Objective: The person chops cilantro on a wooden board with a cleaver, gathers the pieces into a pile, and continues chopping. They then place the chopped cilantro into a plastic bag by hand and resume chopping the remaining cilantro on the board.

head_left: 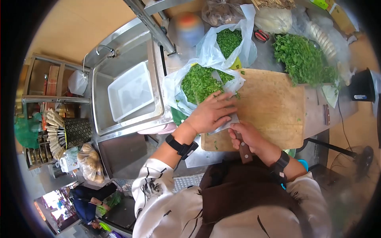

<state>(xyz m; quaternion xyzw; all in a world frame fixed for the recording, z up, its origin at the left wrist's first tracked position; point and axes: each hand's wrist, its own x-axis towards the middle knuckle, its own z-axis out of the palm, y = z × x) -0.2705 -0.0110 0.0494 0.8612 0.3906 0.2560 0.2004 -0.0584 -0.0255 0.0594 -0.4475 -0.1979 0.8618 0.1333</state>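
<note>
My right hand (250,137) is wrapped round the wooden handle of a broad-bladed knife (245,152) at the near edge of the cutting board (274,107). The blade points away to the upper left, partly hidden under my left hand (212,112). That hand lies over the blade with its fingers stretched out and apart, beside a plastic bag (171,88). Chopped green herbs (198,81) fill this bag, whose mouth meets the board's left edge. A few green bits lie scattered on the board.
Behind stands a second bag of chopped herbs (229,41). Red-handled scissors (261,35) and uncut leafy herbs (299,55) lie past the board. A sink (158,115) holding a white tub (133,91) is at left. Another knife (326,115) rests at right. A person (85,202) works lower left.
</note>
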